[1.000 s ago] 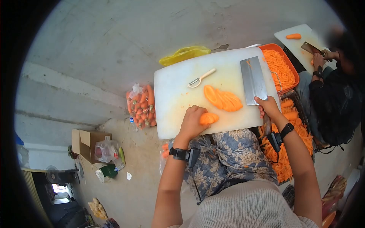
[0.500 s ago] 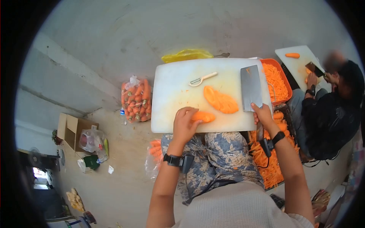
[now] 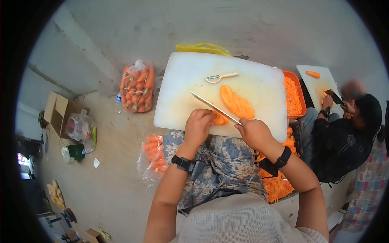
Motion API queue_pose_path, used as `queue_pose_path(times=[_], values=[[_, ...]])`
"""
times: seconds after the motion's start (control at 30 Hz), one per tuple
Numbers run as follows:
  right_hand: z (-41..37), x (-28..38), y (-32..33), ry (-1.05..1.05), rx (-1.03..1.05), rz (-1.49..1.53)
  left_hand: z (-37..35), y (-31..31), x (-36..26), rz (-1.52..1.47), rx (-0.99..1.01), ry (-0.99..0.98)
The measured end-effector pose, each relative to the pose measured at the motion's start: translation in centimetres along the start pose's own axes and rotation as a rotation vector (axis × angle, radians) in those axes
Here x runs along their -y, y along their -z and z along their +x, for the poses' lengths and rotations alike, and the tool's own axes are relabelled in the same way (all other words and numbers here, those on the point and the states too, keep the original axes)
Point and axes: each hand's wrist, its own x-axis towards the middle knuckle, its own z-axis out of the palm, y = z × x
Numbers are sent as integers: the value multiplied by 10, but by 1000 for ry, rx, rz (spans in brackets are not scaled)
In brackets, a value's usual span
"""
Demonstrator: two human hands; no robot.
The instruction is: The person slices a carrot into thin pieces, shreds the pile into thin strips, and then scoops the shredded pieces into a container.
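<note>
My right hand (image 3: 254, 133) is closed around the handle of a cleaver (image 3: 214, 107), its blade seen nearly edge-on above the carrot pieces. With bent fingers, my left hand (image 3: 199, 126) presses down on sliced carrot (image 3: 219, 118) close to the blade; part of that carrot is hidden under the fingers and cleaver. Both are over a white cutting board (image 3: 178, 81) that sits above my lap. Just beyond the blade, overlapping carrot slices (image 3: 237, 103) lie fanned out. A peeler with a pale handle (image 3: 221, 77) rests farther back on the board.
An orange tub (image 3: 299, 95) of shredded carrot stands right of the board, with more shreds (image 3: 279, 187) in a tray below it. Bagged whole carrots (image 3: 137, 87) sit on the left, another bag (image 3: 154, 154) nearer me. At right, a co-worker (image 3: 344, 137) cuts at another board (image 3: 314, 85).
My right hand has brought the cleaver left from the board's right side, turning its blade edge-on over the carrot at my left hand. The whole view has shifted slightly.
</note>
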Motion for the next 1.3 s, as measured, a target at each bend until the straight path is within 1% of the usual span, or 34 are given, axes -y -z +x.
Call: queue_pose_path(times=[0.27,0.4,0.63,0.77,0.87,0.93,1.0,1.17,1.27,1.3], values=[[-5,-7,15,-32,116,-113,3,-3,0,-45,-23,54],[-9,-4,22,-12,149,-148,2,-4,2,-56,-36,79],[-4,0,18,-7,216,-244,2,0,1,-61,0,106],[11,-2,11,-26,242,-196,3,0,1,-75,-3,120],[22,-11,-4,-32,217,-152,3,-3,3,-80,0,115],[30,-15,-13,-62,118,-57,1,-5,6,-73,1,120],[31,-14,-16,-43,105,-44,0,-4,5,-67,3,115],[27,-7,-2,10,80,6,0,-3,3,-51,6,108],[21,4,11,-7,100,-19,0,-2,3,-53,0,99],[20,7,17,-28,158,-34,0,-2,2,-50,4,98]])
